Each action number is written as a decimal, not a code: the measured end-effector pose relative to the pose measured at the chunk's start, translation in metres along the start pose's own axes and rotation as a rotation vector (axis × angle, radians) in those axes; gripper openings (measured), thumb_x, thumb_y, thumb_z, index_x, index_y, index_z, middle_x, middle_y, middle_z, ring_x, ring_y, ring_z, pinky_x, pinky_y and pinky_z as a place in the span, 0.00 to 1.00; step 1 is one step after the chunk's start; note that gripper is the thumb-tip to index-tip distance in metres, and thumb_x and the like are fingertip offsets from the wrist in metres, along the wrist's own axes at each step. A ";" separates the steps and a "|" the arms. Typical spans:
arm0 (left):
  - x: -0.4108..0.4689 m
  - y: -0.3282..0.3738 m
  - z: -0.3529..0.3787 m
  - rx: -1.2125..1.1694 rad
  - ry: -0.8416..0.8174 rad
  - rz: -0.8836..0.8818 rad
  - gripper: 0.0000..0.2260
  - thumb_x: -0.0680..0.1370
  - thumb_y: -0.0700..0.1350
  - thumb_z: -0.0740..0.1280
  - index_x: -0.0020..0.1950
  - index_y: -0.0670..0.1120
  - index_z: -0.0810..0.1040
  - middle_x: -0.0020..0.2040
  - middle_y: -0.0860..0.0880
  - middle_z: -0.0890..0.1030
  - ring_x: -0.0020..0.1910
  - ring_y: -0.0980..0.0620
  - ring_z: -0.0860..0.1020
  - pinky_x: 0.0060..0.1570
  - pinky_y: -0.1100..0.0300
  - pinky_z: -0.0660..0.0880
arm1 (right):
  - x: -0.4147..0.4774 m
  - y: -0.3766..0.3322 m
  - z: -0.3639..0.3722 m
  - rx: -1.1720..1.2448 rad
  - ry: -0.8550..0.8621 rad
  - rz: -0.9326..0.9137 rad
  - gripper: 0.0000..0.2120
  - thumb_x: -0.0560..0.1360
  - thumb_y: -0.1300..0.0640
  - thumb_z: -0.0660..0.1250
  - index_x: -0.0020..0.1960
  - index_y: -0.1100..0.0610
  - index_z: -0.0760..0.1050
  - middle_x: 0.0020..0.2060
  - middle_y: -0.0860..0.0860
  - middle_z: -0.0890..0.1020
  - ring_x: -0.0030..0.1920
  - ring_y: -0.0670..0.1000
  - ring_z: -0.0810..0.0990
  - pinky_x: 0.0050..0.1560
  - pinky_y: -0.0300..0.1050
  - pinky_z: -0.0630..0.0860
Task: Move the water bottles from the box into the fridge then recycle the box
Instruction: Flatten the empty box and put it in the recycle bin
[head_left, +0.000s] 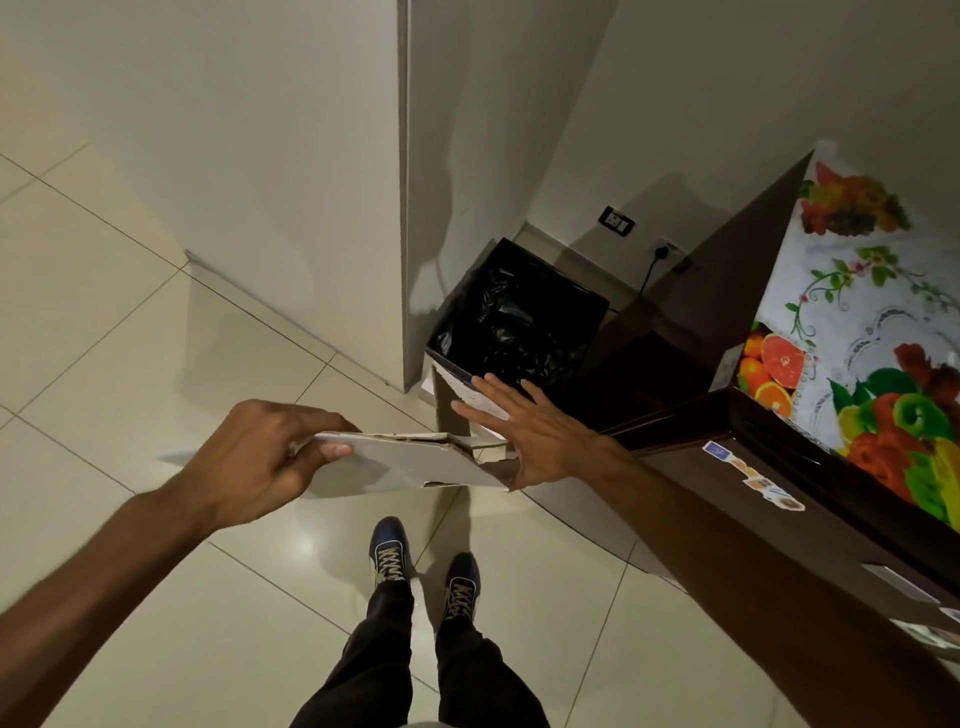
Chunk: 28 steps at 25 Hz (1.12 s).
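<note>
A flattened grey cardboard box (405, 462) hangs level in front of me, above the floor. My left hand (270, 457) pinches its left edge, thumb underneath and fingers on top. My right hand (524, 431) lies flat with fingers spread against the box's torn right end, where a flap stands up. Just beyond the box stands a bin lined with a black bag (519, 317), its mouth uncovered. The dark brown fridge (779, 467) is on my right, its door closed. No water bottles are in view.
A fruit-patterned cloth (872, 332) covers the fridge top. A white wall corner (405, 208) stands left of the bin. A socket with a plugged cable (660, 254) is on the back wall. My feet (421, 571) stand on pale floor tiles.
</note>
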<state>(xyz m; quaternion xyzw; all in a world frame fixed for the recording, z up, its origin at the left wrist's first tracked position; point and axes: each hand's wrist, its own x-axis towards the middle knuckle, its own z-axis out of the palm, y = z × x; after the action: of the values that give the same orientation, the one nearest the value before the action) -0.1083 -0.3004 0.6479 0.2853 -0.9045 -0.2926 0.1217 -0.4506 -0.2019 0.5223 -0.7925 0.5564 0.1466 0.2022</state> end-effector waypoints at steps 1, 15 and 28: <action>0.005 -0.004 -0.003 0.002 -0.019 0.015 0.16 0.79 0.57 0.57 0.49 0.55 0.83 0.35 0.60 0.80 0.31 0.59 0.76 0.29 0.62 0.71 | 0.006 0.001 0.000 -0.005 -0.017 -0.039 0.62 0.65 0.32 0.75 0.80 0.40 0.33 0.81 0.54 0.37 0.80 0.57 0.35 0.76 0.67 0.41; 0.058 -0.014 -0.030 0.083 -0.300 0.177 0.09 0.78 0.50 0.62 0.51 0.58 0.81 0.39 0.60 0.82 0.33 0.61 0.73 0.32 0.66 0.67 | 0.057 0.017 -0.003 -0.168 -0.116 -0.250 0.71 0.59 0.32 0.79 0.81 0.47 0.32 0.81 0.54 0.37 0.79 0.57 0.33 0.76 0.69 0.36; 0.072 -0.035 -0.059 0.033 -0.200 -0.017 0.06 0.75 0.50 0.64 0.44 0.55 0.81 0.28 0.62 0.74 0.31 0.57 0.72 0.26 0.64 0.62 | 0.047 0.008 0.012 0.102 -0.022 0.124 0.54 0.67 0.32 0.73 0.81 0.50 0.48 0.79 0.54 0.57 0.80 0.55 0.54 0.79 0.63 0.47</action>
<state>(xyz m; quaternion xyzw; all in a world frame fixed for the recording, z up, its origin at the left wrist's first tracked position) -0.1280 -0.3931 0.6782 0.2644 -0.9143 -0.3059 0.0234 -0.4422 -0.2370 0.4890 -0.7435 0.6089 0.1391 0.2392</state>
